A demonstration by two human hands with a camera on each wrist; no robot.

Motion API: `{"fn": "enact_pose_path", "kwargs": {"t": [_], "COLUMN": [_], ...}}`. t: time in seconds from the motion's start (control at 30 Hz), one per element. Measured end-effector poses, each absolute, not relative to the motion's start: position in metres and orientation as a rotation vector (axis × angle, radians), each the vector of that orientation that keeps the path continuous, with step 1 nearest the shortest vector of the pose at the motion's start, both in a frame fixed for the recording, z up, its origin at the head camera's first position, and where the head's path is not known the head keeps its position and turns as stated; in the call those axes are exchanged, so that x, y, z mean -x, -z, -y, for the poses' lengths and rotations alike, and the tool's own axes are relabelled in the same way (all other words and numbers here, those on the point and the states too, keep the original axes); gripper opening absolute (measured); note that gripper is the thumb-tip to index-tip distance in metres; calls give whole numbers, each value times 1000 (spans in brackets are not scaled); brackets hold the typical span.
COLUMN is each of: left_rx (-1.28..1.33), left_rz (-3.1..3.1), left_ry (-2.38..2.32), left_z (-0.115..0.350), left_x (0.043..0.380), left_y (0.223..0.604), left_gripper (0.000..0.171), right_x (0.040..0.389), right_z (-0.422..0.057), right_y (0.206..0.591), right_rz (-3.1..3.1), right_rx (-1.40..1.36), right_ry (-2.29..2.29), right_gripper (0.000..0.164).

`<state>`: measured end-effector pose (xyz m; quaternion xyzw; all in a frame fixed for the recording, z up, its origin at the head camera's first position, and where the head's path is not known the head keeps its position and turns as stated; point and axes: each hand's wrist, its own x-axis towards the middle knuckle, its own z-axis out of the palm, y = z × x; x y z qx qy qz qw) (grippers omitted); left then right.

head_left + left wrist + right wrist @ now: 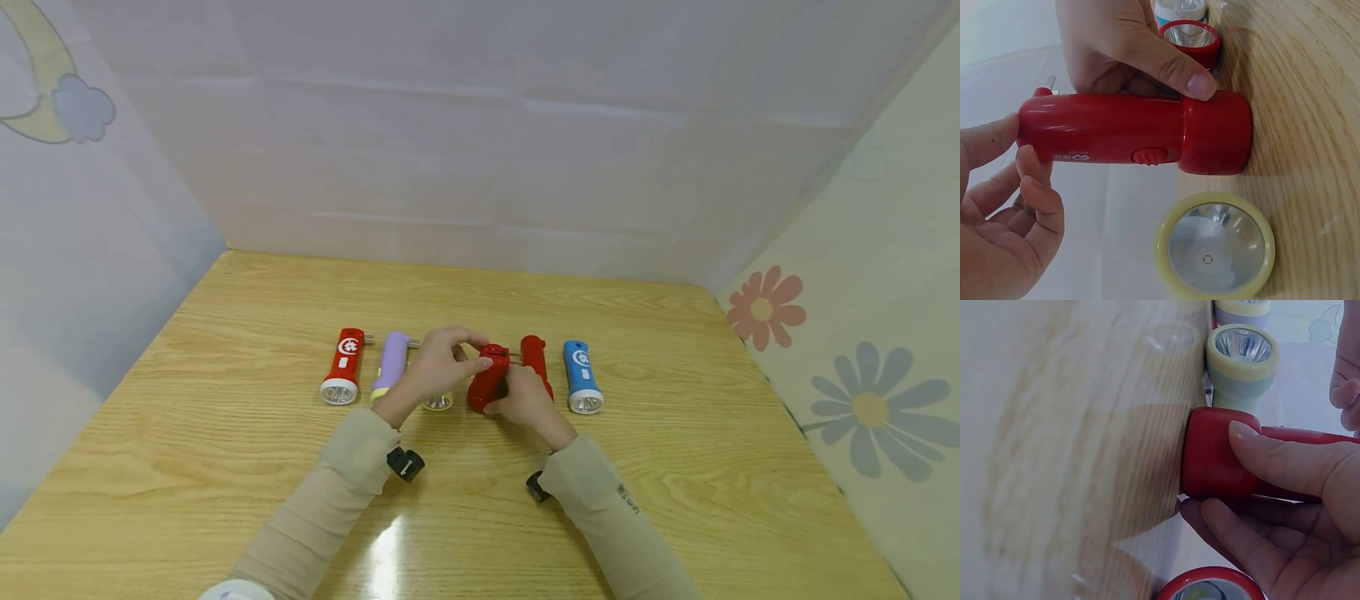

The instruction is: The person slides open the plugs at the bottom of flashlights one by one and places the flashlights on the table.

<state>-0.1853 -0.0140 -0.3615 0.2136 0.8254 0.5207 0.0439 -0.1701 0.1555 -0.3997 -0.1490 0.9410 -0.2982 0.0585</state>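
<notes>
A red flashlight stands lens end down at the wooden table, slightly tilted in the head view. My right hand grips it around the head, its thumb lying along the red collar. At the upper end, my left hand pinches the tail between thumb and fingertips. Metal plug prongs stick out sideways there. The slide switch faces the left hand's side. Just left of it lies a flashlight with a pale yellow rim, partly hidden by the left hand in the head view.
On the wooden table, a red-and-white flashlight and a purple one lie to the left. Another red flashlight lies right beside the right hand, and a blue one farther right. Fabric walls stand behind and beside the table.
</notes>
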Motion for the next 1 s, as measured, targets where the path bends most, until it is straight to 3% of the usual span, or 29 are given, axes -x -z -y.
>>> {"fn": "enact_pose_path", "kwargs": {"t": [1.0], "left_rx": [-624], "left_rz": [-2539], "left_ry": [-1606], "left_z": [12], "left_x": [187], "left_y": [364], "left_gripper": [25], "right_x": [162], "right_z": [-157], "right_y": [383], "right_rz": [-2736], "right_rx": [376], "right_ry": [861], "right_gripper": [29]}}
